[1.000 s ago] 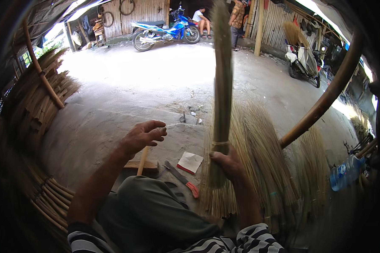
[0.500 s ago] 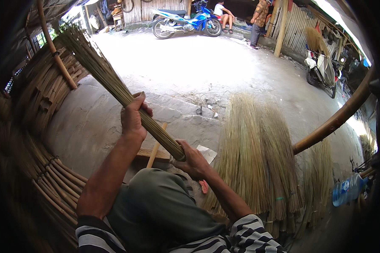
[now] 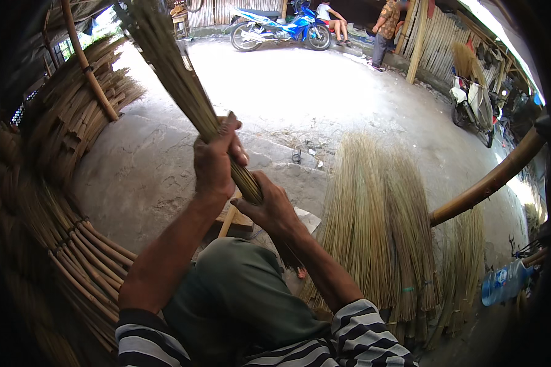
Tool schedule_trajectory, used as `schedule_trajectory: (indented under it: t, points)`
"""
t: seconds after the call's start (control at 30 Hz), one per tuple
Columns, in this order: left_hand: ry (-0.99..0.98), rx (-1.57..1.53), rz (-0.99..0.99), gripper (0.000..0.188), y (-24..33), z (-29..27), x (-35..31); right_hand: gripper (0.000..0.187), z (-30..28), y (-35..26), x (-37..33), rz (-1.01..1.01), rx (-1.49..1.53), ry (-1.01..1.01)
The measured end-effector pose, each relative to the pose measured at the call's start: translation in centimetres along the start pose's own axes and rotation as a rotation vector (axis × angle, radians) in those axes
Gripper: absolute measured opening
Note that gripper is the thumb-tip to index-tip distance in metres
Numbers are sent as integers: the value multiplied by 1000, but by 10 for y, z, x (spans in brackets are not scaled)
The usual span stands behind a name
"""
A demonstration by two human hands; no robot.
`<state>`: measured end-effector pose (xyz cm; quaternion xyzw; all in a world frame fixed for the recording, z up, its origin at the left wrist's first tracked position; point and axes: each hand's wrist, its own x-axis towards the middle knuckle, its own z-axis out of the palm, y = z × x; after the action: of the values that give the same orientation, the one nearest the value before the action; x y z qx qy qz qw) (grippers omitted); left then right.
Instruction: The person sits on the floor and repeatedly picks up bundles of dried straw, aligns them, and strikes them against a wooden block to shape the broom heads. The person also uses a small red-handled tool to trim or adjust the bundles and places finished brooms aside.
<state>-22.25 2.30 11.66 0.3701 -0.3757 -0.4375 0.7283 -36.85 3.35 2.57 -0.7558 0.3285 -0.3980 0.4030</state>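
Note:
A long bundle of thin dry broom stalks (image 3: 187, 85) slants up to the far left in front of me, its top end blurred. My left hand (image 3: 217, 162) is wrapped round the middle of the bundle. Lower down, my right hand (image 3: 270, 208) closes round its bottom end, thumb toward me. Under the hands, a wooden block (image 3: 237, 227) lies on the ground with a pale stick (image 3: 228, 220) leaning by it, close to my raised knee (image 3: 239, 269).
Loose stalks lie in wide sheaves (image 3: 364, 226) at right, beside a bamboo pole (image 3: 490, 189) and a blue water bottle (image 3: 502, 282). Finished-looking brooms with cane handles (image 3: 101, 251) lie at left. A blue motorcycle (image 3: 281, 29) and two people are at the back.
Both hands have lifted the bundle and tipped it more upright, with the left hand moving right and up. The view has shifted slightly.

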Motion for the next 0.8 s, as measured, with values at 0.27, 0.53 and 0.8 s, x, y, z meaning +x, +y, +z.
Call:
schedule_trajectory:
  t: [0.27,0.53,0.8]
  points:
    - [-613,884,392,88,4,-6,-5,14,-20,11,14,4,468,471]
    - [-660,1196,88,77,-43,4,-20,17,-37,-19,39,-246,1174,682]
    - [-680,1811,195,27,-38,-79,12,19,-139,41,9,-57,1445,856]
